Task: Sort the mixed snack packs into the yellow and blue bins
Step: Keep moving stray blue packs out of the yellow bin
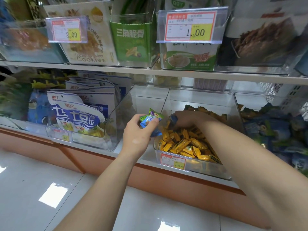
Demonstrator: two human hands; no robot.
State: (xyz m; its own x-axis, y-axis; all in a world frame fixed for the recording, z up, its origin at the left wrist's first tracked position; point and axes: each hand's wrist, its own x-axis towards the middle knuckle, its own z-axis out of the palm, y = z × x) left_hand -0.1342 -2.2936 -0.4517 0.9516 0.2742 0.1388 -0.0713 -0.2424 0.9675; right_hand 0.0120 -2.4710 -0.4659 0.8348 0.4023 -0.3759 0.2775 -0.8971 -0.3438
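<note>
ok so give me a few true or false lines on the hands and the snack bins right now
1. The left hand holds a few small packs, blue and green. True.
2. The right hand hangs over the floor. False: it reaches into the clear bin of yellow packs, fingers curled on a stray blue pack.
3. The heap of blue packs lies left of the yellow ones. False: it lies to their right.
4. A price tag on the upper shelf reads 1.00. True.
</note>
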